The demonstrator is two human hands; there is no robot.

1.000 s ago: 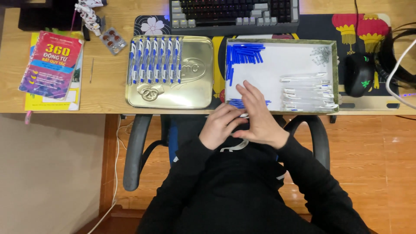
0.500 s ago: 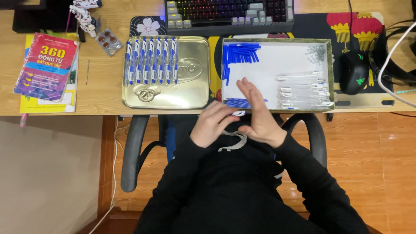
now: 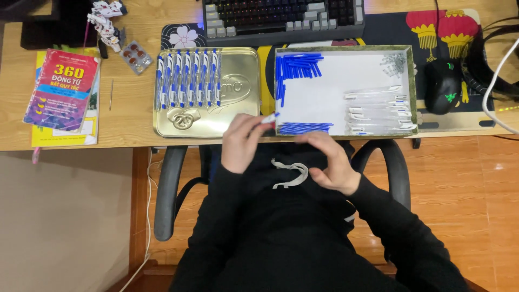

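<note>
**Hands part at the desk edge, left one lifting a pen**

Since the earlier frames, both hands are no longer meeting over the chest: the left hand (image 3: 241, 141) is now rising toward the gold tin lid, while the right hand (image 3: 331, 163) is dropping back over the lap. Left fingers are pinching a white pen with a blue tip (image 3: 268, 118), its tip pointing up and right, hovering at the desk edge between the gold tin lid (image 3: 238, 92) and the white-lined tray (image 3: 338, 81). Right hand is lying loosely open, fingers curled a little, gripping nothing.

Seven or so finished pens (image 3: 188, 78) are lying side by side in a row on the lid. Inside the tray, blue caps (image 3: 298, 65) are piling at the upper left, blue refills (image 3: 305, 127) are lining the lower edge, clear barrels (image 3: 381, 111) are stacking at the right, and small springs (image 3: 396, 62) are sitting in the upper right corner.

A keyboard (image 3: 281, 19) is sitting behind, a black mouse (image 3: 441, 85) to the right, a red book (image 3: 62, 89) well to the left
</note>
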